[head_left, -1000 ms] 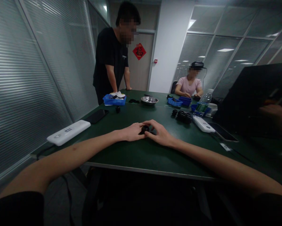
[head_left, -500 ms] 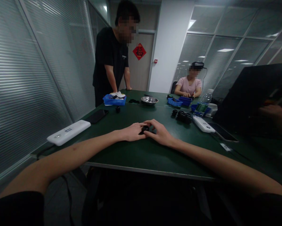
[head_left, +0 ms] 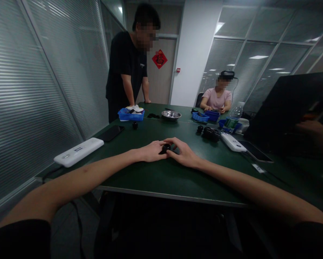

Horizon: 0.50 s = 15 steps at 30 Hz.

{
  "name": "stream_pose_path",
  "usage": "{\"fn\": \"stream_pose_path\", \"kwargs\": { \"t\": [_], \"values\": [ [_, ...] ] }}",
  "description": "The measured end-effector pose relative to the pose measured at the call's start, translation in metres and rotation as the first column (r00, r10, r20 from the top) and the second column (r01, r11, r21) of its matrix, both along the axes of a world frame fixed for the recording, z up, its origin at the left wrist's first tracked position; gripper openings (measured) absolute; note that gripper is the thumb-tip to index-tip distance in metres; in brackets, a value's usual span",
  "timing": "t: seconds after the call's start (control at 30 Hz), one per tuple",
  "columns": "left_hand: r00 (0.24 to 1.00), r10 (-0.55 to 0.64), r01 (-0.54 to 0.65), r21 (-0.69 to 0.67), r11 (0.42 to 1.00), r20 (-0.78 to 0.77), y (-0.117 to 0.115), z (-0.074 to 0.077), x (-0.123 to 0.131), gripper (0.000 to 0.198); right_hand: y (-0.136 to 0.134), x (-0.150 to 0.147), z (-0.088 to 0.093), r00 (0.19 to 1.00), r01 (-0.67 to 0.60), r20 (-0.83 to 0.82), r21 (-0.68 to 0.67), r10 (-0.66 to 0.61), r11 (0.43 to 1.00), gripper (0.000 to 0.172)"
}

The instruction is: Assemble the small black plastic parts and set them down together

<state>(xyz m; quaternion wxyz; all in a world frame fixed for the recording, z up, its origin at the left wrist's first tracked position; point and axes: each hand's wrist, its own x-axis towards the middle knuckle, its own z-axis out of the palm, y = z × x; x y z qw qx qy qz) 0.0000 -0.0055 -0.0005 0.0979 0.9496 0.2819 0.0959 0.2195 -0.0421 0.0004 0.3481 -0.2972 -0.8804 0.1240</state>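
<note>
A small round black part (head_left: 166, 147) sits on the dark green table (head_left: 161, 176), pinched between both of my hands. My left hand (head_left: 151, 151) rests on the table with its fingertips closed on the part's left side. My right hand (head_left: 183, 153) meets it from the right, fingers curled over the same part. Both forearms stretch out across the table's near edge.
A white power bank (head_left: 78, 151) and a black phone (head_left: 111, 132) lie at left. Blue trays (head_left: 131, 114), a metal bowl (head_left: 171, 115), black parts (head_left: 210, 133), a water bottle (head_left: 232, 119) and a second white device (head_left: 233, 142) stand further back. One person stands and another sits at the far end. A dark screen (head_left: 291, 111) rises at right.
</note>
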Motion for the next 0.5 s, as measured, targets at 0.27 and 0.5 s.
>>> {"fn": "stream_pose_path", "kwargs": {
  "t": [0.27,0.5],
  "values": [
    [0.999,0.019,-0.02,-0.018,1.0,-0.026,-0.0056,0.0065,0.0004,0.056,0.0,-0.0008,0.0005,0.999,0.051,0.006,-0.005,-0.051,0.999,0.044],
    [0.999,0.025,-0.026,-0.021,0.999,-0.032,-0.0045,0.0057,-0.0005,0.054,-0.0004,0.0005,-0.0001,1.0,-0.005,0.002,-0.026,0.005,1.0,0.045]
  ]
}}
